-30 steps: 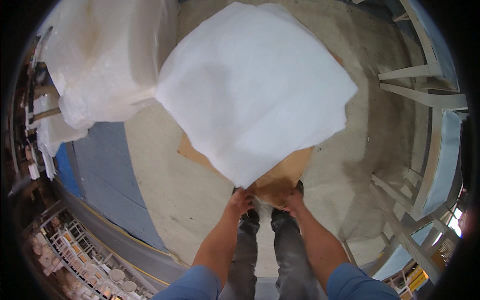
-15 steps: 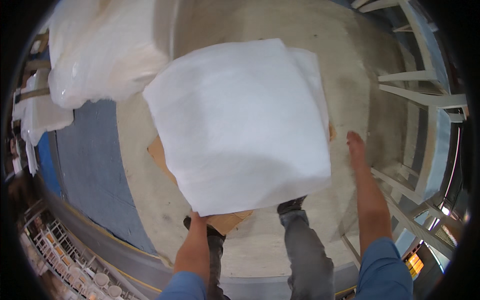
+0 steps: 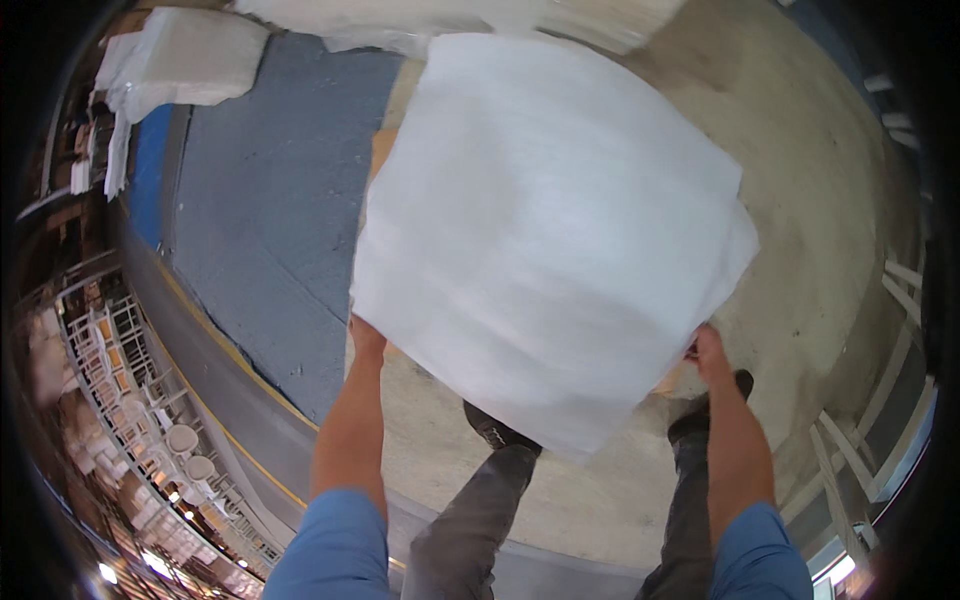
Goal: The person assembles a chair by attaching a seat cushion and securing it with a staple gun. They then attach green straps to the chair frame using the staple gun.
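The large white foam sheet [image 3: 545, 230] is already lifted clear of the concrete floor [image 3: 800, 180], the left hand [image 3: 366, 335] and right hand [image 3: 706, 350] each pinching a near edge, with setting it down seemingly left to do.

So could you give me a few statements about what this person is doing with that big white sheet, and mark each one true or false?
1. Both hands hold the white sheet, the left hand at one edge and the right hand at the other. True.
2. The sheet lies flat on a table. False: it is held up over a concrete floor.
3. The person wears blue sleeves. True.
4. The person is barefoot. False: dark shoes show below the sheet.
5. Another white bundle lies at the upper left. True.
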A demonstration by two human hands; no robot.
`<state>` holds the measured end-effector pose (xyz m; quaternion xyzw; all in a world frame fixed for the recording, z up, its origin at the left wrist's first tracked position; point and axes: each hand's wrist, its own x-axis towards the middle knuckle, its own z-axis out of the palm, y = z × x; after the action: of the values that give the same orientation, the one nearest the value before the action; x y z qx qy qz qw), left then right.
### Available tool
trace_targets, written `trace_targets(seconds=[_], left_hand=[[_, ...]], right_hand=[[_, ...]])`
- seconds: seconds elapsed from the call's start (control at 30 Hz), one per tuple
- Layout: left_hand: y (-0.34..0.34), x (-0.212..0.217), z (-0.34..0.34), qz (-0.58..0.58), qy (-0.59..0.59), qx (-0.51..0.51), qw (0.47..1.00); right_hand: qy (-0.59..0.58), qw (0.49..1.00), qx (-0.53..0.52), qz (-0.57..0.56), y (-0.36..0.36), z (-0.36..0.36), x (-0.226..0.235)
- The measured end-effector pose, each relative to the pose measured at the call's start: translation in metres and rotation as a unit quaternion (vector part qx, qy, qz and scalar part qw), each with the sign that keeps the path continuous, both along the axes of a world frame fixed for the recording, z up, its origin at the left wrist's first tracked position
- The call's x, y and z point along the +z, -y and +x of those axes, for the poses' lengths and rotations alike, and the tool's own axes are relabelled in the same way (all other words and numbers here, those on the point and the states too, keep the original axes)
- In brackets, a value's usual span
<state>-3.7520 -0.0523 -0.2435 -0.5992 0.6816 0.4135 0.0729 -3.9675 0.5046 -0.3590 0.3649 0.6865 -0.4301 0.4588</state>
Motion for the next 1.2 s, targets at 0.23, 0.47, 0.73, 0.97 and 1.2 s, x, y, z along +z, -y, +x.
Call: trace_targets(seconds=[0.23,0.47,0.73,0.97,1.2], left_hand=[[-0.1,0.176,0.096,0.162,0.113,-0.188,0.962],[-0.241,0.294,0.125,0.043,0.178,-0.357,0.916],[-0.227,0.29,0.115,0.006,0.169,-0.275,0.946],[-0.227,0.291,0.092,0.045,0.104,-0.281,0.953],[-0.269,0.324,0.114,0.074,0.208,-0.281,0.934]], right_hand=[[0.033,0.991,-0.111,-0.067,0.156,0.087,-0.014],[0.058,0.984,-0.016,-0.171,0.374,0.098,0.011],[0.123,0.929,0.188,-0.293,0.528,0.119,0.042],[-0.227,0.648,0.678,-0.262,0.463,0.123,0.049],[0.017,0.642,0.746,-0.175,0.251,0.218,0.215]])
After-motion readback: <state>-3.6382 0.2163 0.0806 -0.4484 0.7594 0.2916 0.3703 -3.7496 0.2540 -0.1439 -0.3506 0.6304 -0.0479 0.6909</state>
